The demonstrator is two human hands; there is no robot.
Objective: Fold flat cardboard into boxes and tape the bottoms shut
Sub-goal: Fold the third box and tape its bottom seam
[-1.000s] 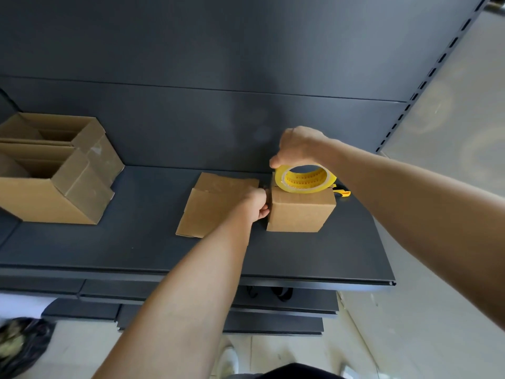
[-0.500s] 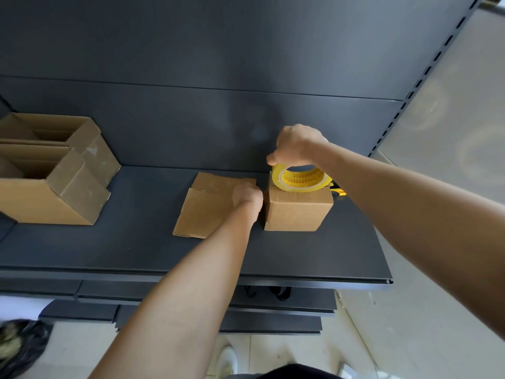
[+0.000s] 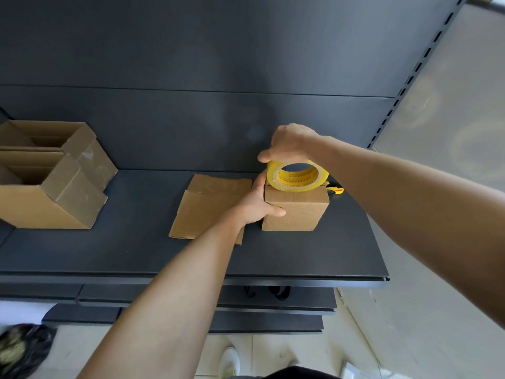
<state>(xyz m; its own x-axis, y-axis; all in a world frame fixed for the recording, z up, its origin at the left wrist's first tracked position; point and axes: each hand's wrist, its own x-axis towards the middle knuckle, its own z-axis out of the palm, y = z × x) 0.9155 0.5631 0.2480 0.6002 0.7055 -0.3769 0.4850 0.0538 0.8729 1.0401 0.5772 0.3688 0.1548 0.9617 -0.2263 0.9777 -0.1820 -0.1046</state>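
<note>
at frame centre the left hand grips the left edge of a folded box on the shelf, and the right hand holds the tape roll on top, so taping seems underway. two boxes at left look done, and flat cardboard waits. the roll hides the seam and the tape end.

Bare-armed person in dark clothing and a white shoe.
Left forearm and right forearm are uncovered to the frame edge; left hand and right hand are bare.
</note>
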